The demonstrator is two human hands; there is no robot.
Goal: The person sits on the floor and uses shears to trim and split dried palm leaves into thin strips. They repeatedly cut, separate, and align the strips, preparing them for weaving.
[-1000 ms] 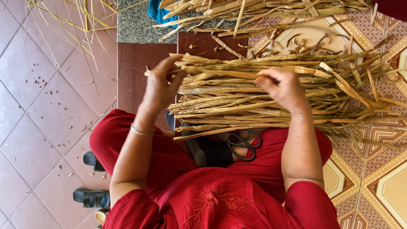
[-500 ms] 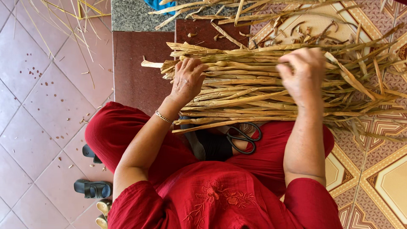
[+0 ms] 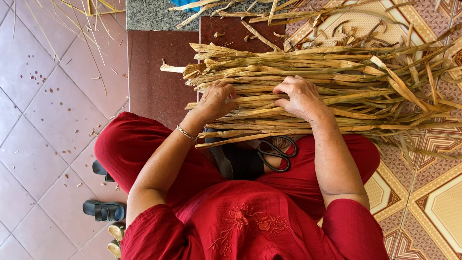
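Note:
A thick bundle of dried yellow-brown stalks lies across my lap and out over the patterned floor. My left hand, a thin bracelet on its wrist, has its fingers curled into the stalks near their cut ends. My right hand presses on the bundle's middle, fingers bent around a few stalks. The two hands are about a hand's width apart. Black-handled scissors rest on my red-clothed lap, just under the bundle's near edge.
More loose stalks and scraps lie beyond the bundle. A dark red stone step runs under the cut ends. Thin straws litter the pink tiles at left. Dark sandals sit by my left knee.
Both hands have slid along the bundle and drawn closer together. The left hand has gone from the cut ends into the stalks, and the right hand has come down flat on the middle.

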